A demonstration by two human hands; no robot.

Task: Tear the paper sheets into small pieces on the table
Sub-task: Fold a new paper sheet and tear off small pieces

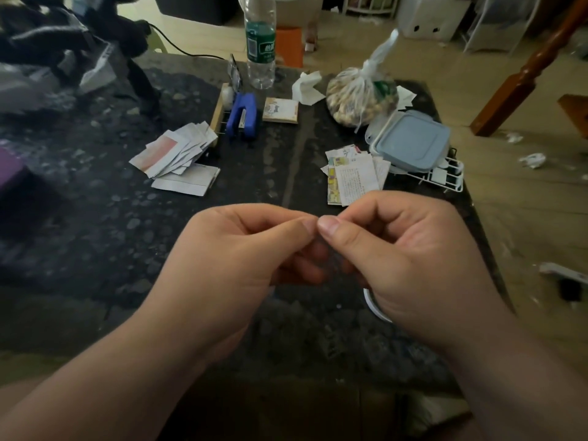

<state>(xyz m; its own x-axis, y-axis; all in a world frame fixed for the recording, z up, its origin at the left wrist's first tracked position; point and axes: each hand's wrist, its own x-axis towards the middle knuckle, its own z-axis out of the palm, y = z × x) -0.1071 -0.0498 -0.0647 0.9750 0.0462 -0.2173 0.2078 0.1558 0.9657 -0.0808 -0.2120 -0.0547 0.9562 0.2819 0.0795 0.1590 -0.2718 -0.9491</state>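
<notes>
**A:** Your left hand point(241, 249) is curled knuckles-up, thumb pressed to forefinger. Your right hand point(404, 249) mirrors it, and the thumb tips almost meet. No paper shows between them, so I can't tell if either pinches a scrap.

**B:** Your paper lies ahead, farther across the table. The fanned heap of white-and-pink torn paper pieces point(175, 154) sits forward-left, nearer your left hand. The stack of printed white-and-yellow paper slips point(353, 173) lies just beyond your right knuckles, long edges running away from you. I'd judge that the shorter reach.

**A:** The dark speckled stone table point(111, 218) is crowded behind both piles: a blue plastic stapler point(243, 117), a clear plastic bottle point(260, 58), a tied bag of nuts point(359, 100) and a grey-blue lidded box point(410, 144). Crumpled scraps litter the tan floor point(509, 218) on the right.
</notes>
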